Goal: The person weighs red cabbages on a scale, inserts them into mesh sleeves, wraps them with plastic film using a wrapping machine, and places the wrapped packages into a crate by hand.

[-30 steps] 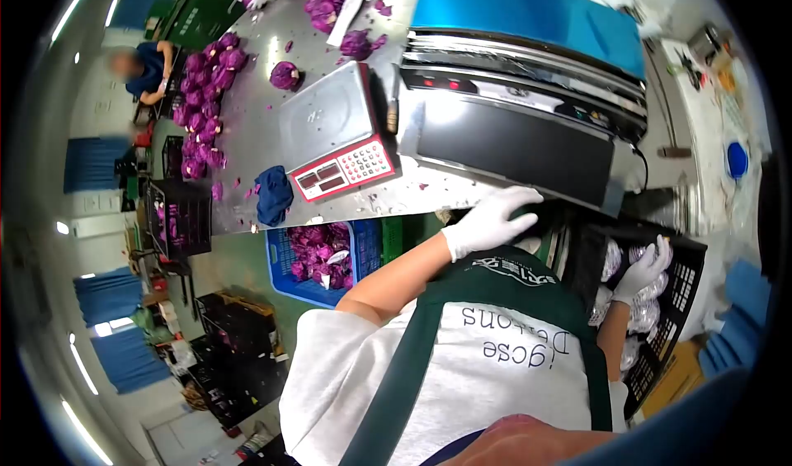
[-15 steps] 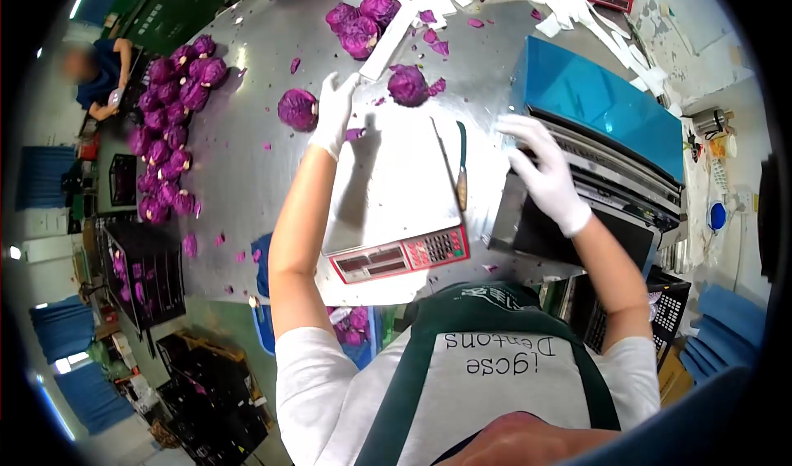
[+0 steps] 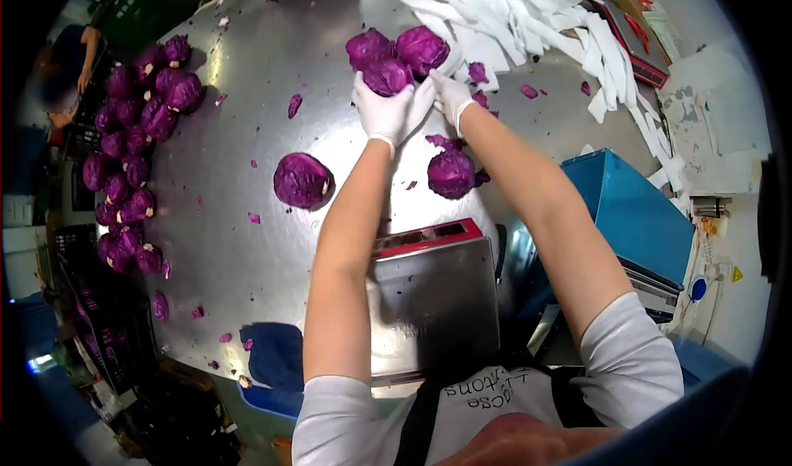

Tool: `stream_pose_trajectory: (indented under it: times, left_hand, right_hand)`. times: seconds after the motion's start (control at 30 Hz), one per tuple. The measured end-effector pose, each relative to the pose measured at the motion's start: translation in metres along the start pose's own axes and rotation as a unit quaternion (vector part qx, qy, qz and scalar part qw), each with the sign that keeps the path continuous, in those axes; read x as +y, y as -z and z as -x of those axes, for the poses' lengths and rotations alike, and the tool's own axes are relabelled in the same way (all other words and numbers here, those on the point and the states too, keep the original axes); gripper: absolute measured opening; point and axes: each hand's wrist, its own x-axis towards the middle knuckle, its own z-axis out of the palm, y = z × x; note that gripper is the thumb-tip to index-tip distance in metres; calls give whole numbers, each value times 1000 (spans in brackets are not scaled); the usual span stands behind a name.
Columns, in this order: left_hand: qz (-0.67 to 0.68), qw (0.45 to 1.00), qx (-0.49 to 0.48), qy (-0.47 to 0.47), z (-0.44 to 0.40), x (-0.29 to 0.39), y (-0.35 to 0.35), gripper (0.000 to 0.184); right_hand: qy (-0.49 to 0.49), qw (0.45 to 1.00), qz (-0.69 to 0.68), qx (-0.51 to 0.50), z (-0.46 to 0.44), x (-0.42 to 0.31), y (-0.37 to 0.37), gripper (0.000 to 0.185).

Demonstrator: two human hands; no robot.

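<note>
My left hand [image 3: 383, 113], in a white glove, curls round the near side of a red cabbage [image 3: 388, 77], the front one of a cluster of three. My right hand [image 3: 454, 99], also gloved, has its bent fingers at the edge of a white strip [image 3: 421, 109], just below the right cabbage [image 3: 422, 50]. What those fingers grip is hidden. The third cabbage [image 3: 370, 48] sits at the left. Two single cabbages, one at the left [image 3: 301, 180] and one at the right [image 3: 451, 174], lie nearer me.
A scale [image 3: 437, 301] with a red panel stands close to my body. Several red cabbages [image 3: 158, 119] are heaped at the left. White strips [image 3: 495, 12] spread over the metal table's [image 3: 239, 119] far right. A blue box [image 3: 635, 210] stands right; another person [image 3: 74, 61] is far left.
Both hands have reached forward to the cabbage cluster; the right came from beside the blue box. My view has shifted forward. The scale's red panel was on the near side and now shows on the far side.
</note>
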Motion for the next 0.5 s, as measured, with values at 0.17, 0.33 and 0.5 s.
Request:
stream_pose_trajectory:
  times: [0.17,0.33,0.5]
  left_hand:
    - [284,922,-116,235,7,10,68,83]
    - [181,953,-243,26,106,56,160,90]
    - [-80,952,-232,-183,250,97,236,98]
  right_hand:
    - [91,993,50,-54,22,-32,23,45]
    - [140,963,167,-162,182,-117,55,54]
    - [147,951,212,-170,332,-97,107,39]
